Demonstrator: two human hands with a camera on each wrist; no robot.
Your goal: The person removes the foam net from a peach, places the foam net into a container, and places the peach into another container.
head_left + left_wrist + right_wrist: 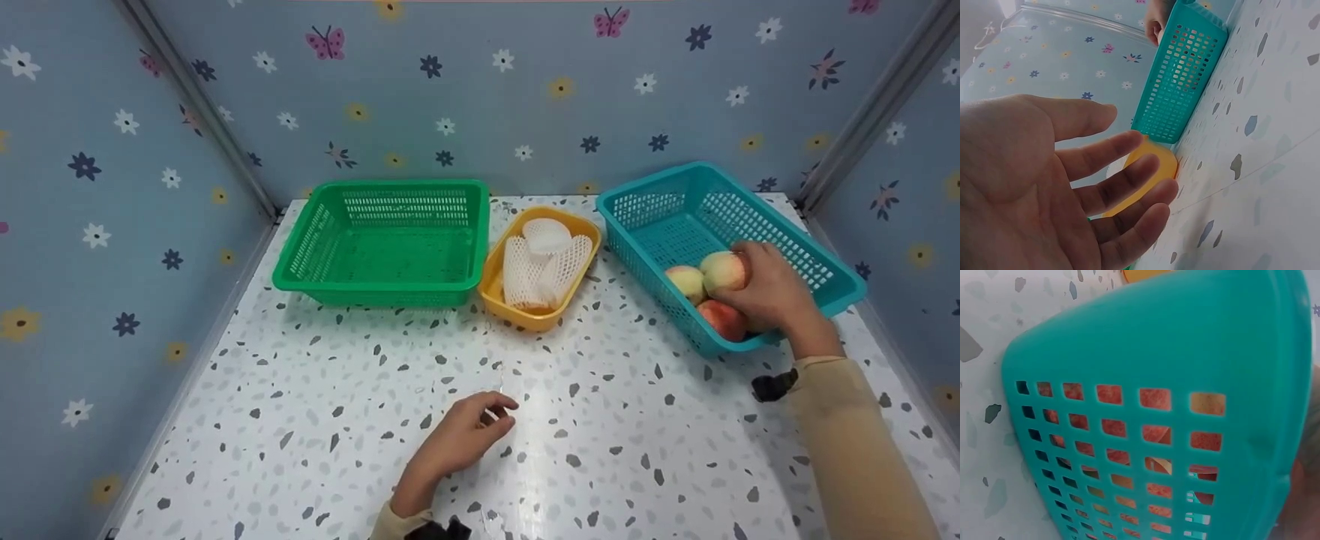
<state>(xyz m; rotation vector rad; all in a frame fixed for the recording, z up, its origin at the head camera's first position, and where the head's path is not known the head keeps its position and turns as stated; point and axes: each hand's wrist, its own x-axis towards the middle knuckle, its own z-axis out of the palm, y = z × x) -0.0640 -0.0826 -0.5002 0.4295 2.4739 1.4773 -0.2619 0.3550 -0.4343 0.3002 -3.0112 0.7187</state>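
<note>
R hand (772,289) is curling fingers round top peach (722,271) at 5 o'clock corner of teal basket (780,232), L hand (466,435) is resting spread and empty on table (337,450); risk: squeezing hard may be bruising fruit, or dislodging neighbouring peaches.

No writing, label, brand, number or sign can be read on anything in view.

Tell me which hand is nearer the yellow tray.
Left. The left hand rests on the table in front of the yellow tray; the right hand grips a peach in the teal basket.
</note>
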